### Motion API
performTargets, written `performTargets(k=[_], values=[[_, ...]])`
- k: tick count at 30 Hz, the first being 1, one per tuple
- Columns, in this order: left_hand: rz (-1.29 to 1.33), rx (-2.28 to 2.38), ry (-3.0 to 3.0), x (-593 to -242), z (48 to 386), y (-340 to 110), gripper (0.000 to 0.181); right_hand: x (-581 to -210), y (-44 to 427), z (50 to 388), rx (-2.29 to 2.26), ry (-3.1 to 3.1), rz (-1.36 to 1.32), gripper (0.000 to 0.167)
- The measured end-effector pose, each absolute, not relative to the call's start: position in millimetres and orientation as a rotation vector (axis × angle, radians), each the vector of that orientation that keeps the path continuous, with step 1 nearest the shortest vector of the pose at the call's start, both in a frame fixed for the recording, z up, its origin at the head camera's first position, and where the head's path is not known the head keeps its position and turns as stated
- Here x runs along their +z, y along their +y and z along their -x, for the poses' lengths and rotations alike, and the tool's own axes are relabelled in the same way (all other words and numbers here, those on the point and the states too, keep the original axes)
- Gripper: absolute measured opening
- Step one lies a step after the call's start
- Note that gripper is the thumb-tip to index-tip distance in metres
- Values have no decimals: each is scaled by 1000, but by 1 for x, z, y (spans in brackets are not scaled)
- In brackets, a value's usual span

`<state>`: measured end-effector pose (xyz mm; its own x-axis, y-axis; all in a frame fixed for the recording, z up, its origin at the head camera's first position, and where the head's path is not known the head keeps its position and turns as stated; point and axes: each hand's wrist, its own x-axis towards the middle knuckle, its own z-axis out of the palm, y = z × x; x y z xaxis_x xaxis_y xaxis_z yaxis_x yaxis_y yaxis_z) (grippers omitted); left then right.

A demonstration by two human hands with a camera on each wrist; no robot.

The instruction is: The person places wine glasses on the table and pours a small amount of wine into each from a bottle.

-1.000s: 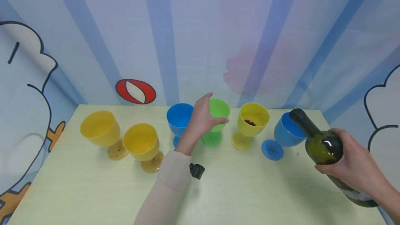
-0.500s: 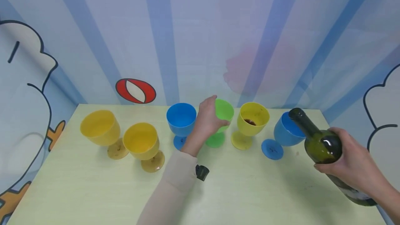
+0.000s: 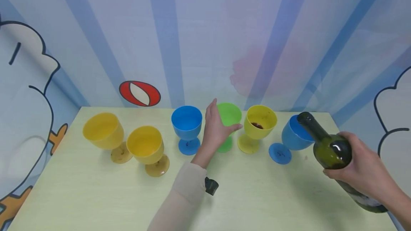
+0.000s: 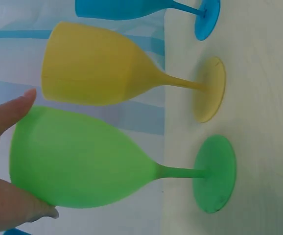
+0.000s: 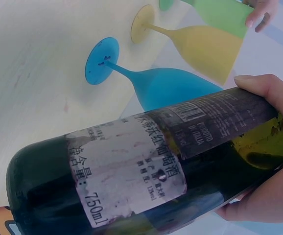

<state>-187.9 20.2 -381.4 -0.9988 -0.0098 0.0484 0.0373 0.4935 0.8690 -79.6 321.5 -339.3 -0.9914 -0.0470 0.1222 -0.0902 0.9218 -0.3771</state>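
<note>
At the centre of the frame, the left hand (image 3: 216,127) stands at the green goblet (image 3: 229,112), thumb and fingers extended and spread apart either side of the bowl near its rim; whether they press on it I cannot tell. Goblet upright, base on the table (image 3: 257,195), between a blue goblet (image 3: 187,124) and a lemon-yellow goblet (image 3: 253,133). Handling note: to steady it well, touch should be light and even from both sides, thin stem kept vertical, thumb clear of the lemon-yellow neighbour. At lower right, the right hand (image 3: 364,161) is clamped round the green glass bottle (image 3: 332,152), which leans with its neck toward the upper left, mouth higher than base; advisable to keep that tilt so nothing runs out. Contents: lemon-yellow holds a small dark red-brown pool (image 3: 257,126); the far-left amber goblet (image 3: 106,133) and the nearer amber goblet (image 3: 146,147) show no liquid, nor does the blue. Green interior partly covered by the hand; second blue goblet (image 3: 293,138), right of centre, partly hidden by the bottle; bottle level not readable.
</note>
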Motion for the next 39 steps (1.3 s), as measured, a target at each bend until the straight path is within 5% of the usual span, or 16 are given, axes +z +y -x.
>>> performTargets(k=[16,39], values=[[-50,-1670,-2544,-396,185,18,95,-335,318,81,565,-2941,-134,98],[517,-1830,-2642,-358,134,10,89,-321,286,82,245,-2922,-328,93]])
